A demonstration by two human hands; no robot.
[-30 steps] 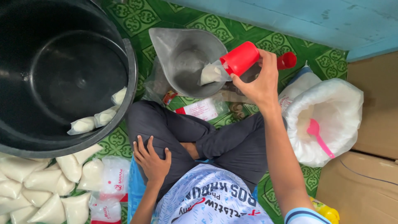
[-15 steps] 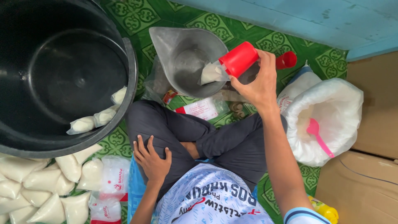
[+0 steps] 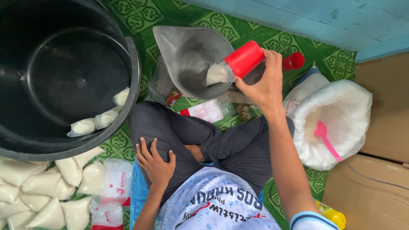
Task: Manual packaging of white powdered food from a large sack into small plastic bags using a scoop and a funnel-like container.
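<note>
Red cup (image 3: pixel 244 59) tilted in right grip (image 3: pixel 263 85)

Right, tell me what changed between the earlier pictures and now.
Almost nothing. The right hand keeps its grip on the red cup, tipped toward the small bag in the metal scale pan; cup and hand sit very slightly higher in the picture, a shift the whole view shares. The left hand stays resting on the thigh. The black tub, the white sack and the pink scoop are unmoved.
</note>
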